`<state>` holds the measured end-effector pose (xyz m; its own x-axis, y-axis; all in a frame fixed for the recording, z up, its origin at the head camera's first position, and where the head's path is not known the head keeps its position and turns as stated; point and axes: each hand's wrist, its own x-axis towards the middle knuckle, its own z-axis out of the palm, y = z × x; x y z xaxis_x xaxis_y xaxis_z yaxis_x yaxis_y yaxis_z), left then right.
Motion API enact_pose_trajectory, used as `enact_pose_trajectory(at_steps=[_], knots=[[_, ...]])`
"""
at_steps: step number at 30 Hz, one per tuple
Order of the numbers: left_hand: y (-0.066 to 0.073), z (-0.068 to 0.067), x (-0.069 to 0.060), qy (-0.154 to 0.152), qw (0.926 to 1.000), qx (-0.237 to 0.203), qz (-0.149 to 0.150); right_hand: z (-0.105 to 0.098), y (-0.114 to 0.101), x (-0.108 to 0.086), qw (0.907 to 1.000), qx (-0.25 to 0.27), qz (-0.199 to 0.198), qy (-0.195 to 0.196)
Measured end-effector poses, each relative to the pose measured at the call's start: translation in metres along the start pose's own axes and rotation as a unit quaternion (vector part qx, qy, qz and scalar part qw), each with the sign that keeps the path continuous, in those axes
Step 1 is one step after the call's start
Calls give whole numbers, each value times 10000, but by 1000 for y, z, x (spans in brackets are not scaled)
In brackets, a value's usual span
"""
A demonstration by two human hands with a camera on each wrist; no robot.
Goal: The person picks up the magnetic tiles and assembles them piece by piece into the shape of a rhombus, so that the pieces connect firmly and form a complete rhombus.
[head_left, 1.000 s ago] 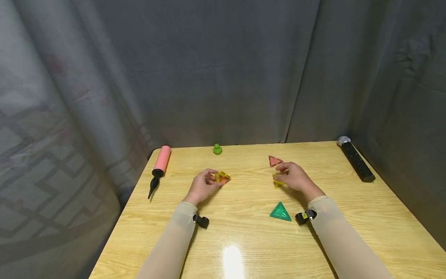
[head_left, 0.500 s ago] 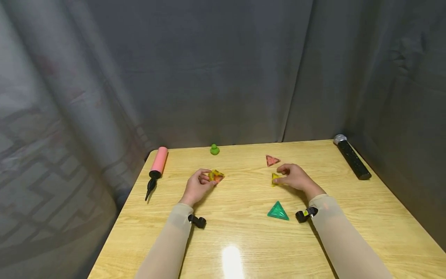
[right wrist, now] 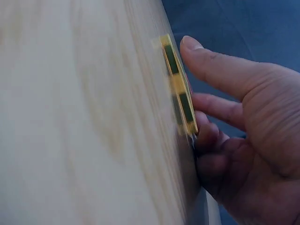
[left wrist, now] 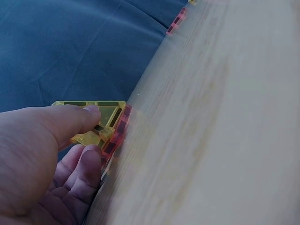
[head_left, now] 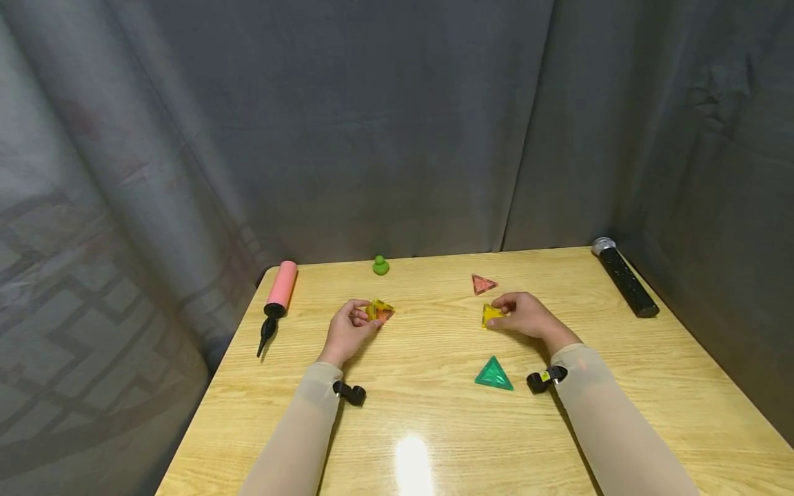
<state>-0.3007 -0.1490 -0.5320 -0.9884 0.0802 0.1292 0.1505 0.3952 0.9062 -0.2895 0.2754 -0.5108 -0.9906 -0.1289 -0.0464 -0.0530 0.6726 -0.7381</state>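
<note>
In the head view my left hand point(head_left: 349, 332) holds yellow triangular magnetic tiles point(head_left: 380, 307) that stand up from a red triangular tile point(head_left: 385, 315). The left wrist view shows the thumb against the yellow tile point(left wrist: 112, 112), fingers curled below; the red tile point(left wrist: 117, 133) lies along the tabletop. To the right, my right hand point(head_left: 527, 318) grips a single yellow triangular tile point(head_left: 492, 315) by its edges. Seen from the right wrist, that yellow tile point(right wrist: 178, 84) is edge-on, close to the wood, with the thumb above it and curled fingers at its near end.
A red triangular tile point(head_left: 483, 284) lies beyond my right hand, and a green triangular tile point(head_left: 493, 374) lies nearer me. Farther out are a pink hand pump point(head_left: 282, 286), a small green figure point(head_left: 380, 265) and a black microphone point(head_left: 625, 279). Curtains border the table point(head_left: 434, 413).
My right fingers have drawn in on the yellow tile, and more of it shows now. My left hand keeps its hold on the joined tiles. The whole view has shifted slightly.
</note>
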Motion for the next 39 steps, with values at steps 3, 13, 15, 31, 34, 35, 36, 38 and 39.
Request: enact_pose_trajectory(at_steps=[3,13,15,31,34,35,36,38,39], knots=[[1,0,0,-37,10000,-11,-3,3,-1,0,9998,-128,-14,140],[4,0,-2,-2,10000,-9,23,6,-1,1,9994,-277,-69,216],[4,0,-2,6,10000,-20,-2,6,0,1,9995,-250,-63,200],[3,0,-1,-30,9999,-98,24,5,1,1,9998,5,73,169],[3,-1,-1,-61,9999,-98,35,4,4,2,9995,204,100,224],[3,-1,-1,-65,9999,-97,35,4,5,2,9994,243,85,248],[2,-1,-1,-67,9999,-94,34,3,6,3,9992,290,65,276],[2,-1,-1,-66,9999,-84,39,2,8,2,9988,364,5,322],[2,-1,0,-63,9999,-89,42,1,9,2,9987,382,-19,336]])
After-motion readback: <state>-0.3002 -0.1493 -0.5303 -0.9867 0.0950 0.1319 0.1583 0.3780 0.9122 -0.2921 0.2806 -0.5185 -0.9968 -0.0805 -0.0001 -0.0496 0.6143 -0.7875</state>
